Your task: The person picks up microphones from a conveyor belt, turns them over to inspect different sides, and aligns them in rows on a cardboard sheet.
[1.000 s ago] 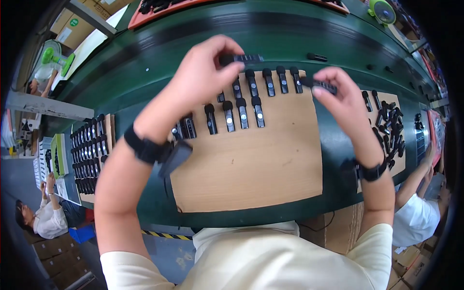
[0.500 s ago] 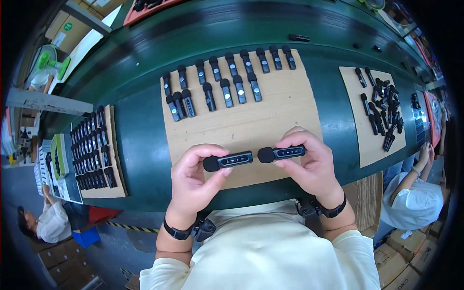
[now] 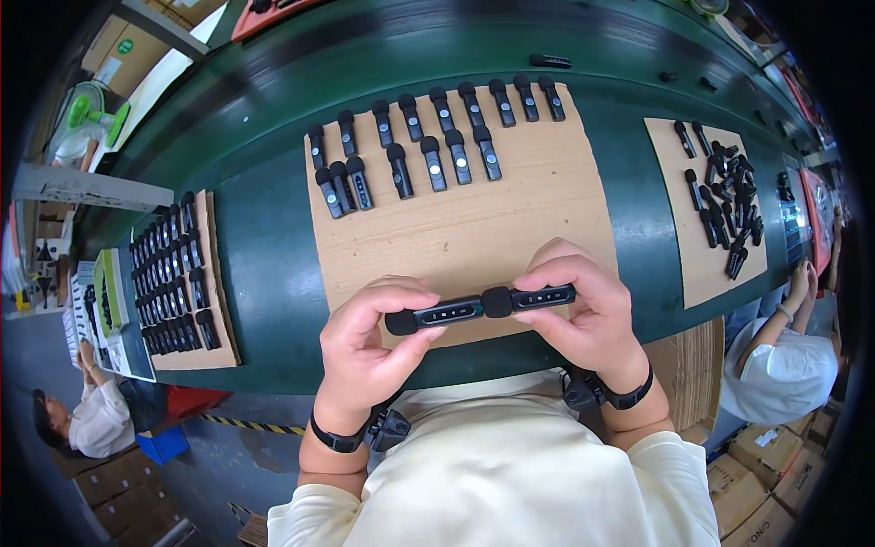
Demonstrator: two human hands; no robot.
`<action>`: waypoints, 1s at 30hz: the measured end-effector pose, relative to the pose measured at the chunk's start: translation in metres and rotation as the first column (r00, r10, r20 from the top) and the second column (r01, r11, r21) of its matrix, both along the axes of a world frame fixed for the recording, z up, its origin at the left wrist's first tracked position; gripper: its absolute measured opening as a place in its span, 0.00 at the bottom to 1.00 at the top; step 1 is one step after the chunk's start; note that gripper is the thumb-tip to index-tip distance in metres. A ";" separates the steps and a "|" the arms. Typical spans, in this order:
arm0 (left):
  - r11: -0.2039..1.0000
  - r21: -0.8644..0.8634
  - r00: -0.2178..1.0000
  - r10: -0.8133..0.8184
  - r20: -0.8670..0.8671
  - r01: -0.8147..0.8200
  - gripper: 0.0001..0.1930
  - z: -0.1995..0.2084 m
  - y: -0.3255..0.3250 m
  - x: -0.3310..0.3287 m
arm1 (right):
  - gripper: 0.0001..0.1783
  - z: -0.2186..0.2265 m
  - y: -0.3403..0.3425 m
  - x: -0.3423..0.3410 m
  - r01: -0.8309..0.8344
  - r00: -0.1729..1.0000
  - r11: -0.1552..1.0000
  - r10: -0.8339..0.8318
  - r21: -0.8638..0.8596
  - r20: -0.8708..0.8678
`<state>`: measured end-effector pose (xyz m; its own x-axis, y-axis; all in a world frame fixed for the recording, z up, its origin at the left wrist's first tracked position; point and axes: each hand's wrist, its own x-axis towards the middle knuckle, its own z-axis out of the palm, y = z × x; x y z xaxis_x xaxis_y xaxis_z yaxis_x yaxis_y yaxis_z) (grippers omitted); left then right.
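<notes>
- L hand [image 3: 372,345] pinches blk mic [image 3: 447,313], thumb vs fingers
- R hand [image 3: 591,317] pinches 2nd mic [image 3: 544,297] — same grip; foam end seemingly touching blk mic's tail
- both held over near part of cardboard [image 3: 474,242], on green table [image 3: 273,242]
- 2 mic rows [image 3: 458,159] on cardboard's far half
- lone mic [image 3: 552,62] beyond

Two foam-tipped microphones [image 3: 451,313], partly covered by the left hand [image 3: 365,342] and right hand [image 3: 588,319]; red tray [image 3: 275,20], cut off above; piled microphones [image 3: 718,166], overlapping, markings too small to tell.
</notes>
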<state>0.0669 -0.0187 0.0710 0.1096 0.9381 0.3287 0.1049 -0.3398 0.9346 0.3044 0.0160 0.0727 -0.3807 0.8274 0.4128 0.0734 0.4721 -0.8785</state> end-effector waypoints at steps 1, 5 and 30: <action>1.000 0.010 1.000 -0.006 0.000 0.006 0.14 -0.001 0.000 0.000 | 0.16 0.000 0.000 0.000 -0.001 1.000 1.000 0.001 0.016 0.001; 0.999 0.032 1.000 -0.017 0.002 0.017 0.14 -0.002 0.002 0.000 | 0.16 -0.001 0.000 0.001 0.000 1.000 1.000 0.000 0.024 0.007; 0.996 0.080 0.980 -0.034 -0.195 0.050 0.13 0.001 0.014 0.007 | 0.15 -0.005 -0.005 0.004 -0.011 0.954 0.991 -0.029 -0.131 -0.299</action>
<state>0.0738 -0.0043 0.0723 0.2175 0.9011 0.3752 0.2646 -0.4244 0.8659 0.3084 0.0106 0.0673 -0.2484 0.8841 0.3959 -0.1989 0.3535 -0.9141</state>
